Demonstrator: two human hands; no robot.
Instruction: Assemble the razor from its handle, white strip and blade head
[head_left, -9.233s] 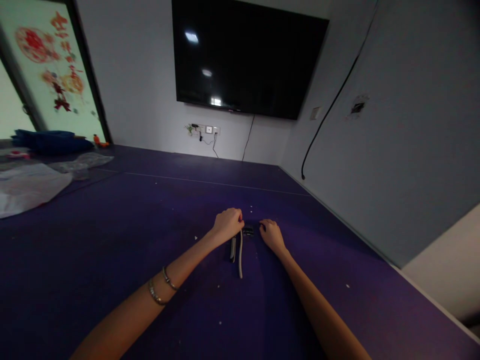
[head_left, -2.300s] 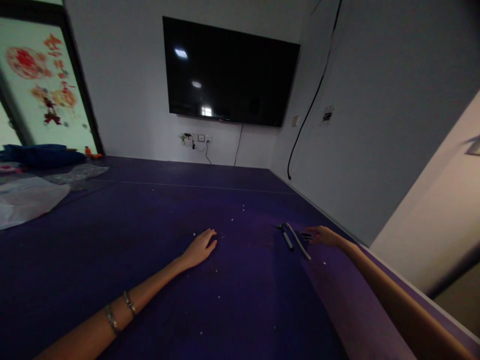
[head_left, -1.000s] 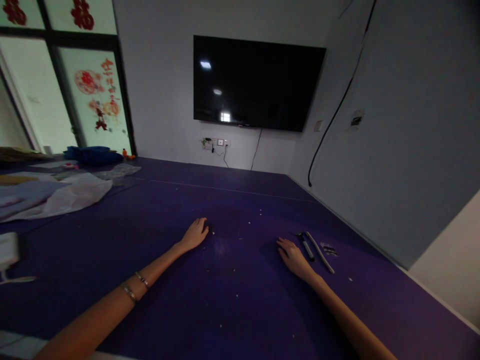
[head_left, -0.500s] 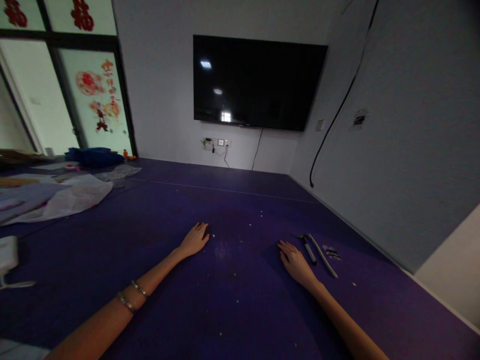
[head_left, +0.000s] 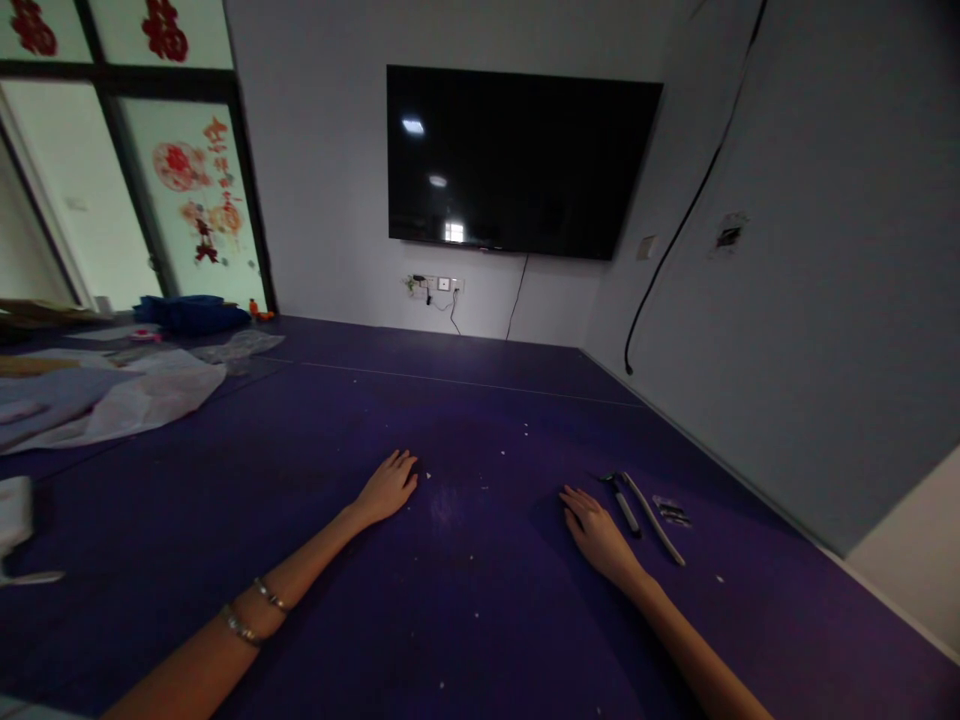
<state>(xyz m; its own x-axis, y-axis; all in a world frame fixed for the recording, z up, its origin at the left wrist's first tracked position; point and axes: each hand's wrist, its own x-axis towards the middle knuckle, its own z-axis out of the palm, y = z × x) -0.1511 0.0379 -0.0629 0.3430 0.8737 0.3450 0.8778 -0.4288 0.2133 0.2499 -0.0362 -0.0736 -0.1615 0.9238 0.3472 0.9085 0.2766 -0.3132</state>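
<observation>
Palm down on the purple table [head_left: 450,560], my left hand [head_left: 388,487] lies flat with its fingers outstretched and holds nothing. A tiny white scrap [head_left: 428,475] is just beyond its fingertips. My right hand [head_left: 596,530] also rests flat on the tabletop, fingers extended, nothing in it. Close to its right side lies a slim tool with a grey handle and a dark, thin head [head_left: 627,510]. Beside that is a pale, slightly curved strip [head_left: 654,520]. Farther right sits a small clear packet with dark pieces [head_left: 672,511].
White plastic sheeting [head_left: 161,395] and a blue cloth bundle [head_left: 187,313] occupy the far left. A white object [head_left: 15,515] stands at the left edge. A black cable [head_left: 675,240] hangs down the right wall. The television [head_left: 521,160] is mounted on the far wall.
Both hands stay flat in nearly the same places. The view has shifted slightly, so the things on the right appear a little farther right.
</observation>
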